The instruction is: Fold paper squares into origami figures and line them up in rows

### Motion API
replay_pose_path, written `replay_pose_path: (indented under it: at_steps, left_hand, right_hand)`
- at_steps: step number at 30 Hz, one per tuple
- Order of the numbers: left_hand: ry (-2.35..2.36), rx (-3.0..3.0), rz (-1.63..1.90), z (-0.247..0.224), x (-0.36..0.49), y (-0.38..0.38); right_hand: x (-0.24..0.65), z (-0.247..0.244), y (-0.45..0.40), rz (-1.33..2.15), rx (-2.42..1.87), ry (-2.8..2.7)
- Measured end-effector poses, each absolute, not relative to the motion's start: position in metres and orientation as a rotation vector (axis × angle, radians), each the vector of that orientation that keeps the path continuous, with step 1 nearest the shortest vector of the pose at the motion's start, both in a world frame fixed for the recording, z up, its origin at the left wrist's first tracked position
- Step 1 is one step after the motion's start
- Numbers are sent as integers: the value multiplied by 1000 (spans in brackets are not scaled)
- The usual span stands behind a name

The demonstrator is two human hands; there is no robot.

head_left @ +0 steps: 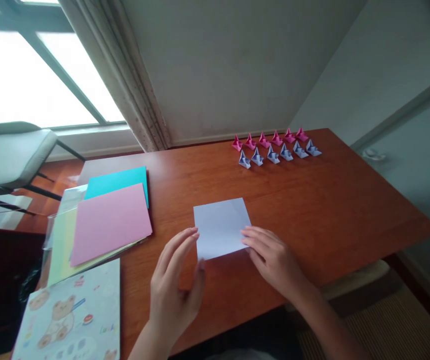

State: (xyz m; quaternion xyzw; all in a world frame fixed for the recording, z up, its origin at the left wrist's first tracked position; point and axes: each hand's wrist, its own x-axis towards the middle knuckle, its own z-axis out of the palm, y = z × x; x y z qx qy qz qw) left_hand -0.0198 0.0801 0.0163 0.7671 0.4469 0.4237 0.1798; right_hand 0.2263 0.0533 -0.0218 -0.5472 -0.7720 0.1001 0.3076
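A pale lavender square sheet of paper (220,227) lies flat near the front edge of the wooden table (185,175). At its left edge is my left hand (177,280), thumb and fingers apart with nothing between them. My right hand (271,252) rests at the sheet's right edge, its thumb by the near right corner and its fingers over the paper's side. Folded pink paper pieces (263,140) stand in a row at the back of the table, with a row of folded lavender pieces (273,155) in front of them.
Pink sheets (112,222) overlap a turquoise sheet (119,182) and yellow-green paper (62,240) on the left. A pad with a bear drawing (72,315) lies nearer. Beyond the table are a chair (12,152), a curtain (119,70) and walls.
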Motion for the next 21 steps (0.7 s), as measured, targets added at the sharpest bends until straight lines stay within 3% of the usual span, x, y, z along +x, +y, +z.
replay_pose_path:
  at_steps: [6, 21]
  left_hand:
    - [1171, 2151, 949, 8, -20, 81]
    - [1471, 1726, 911, 7, -25, 69]
  right_hand:
    - [232, -11, 43, 515, -1469, -1922]
    - [220, -3, 55, 915, -1498, -1522]
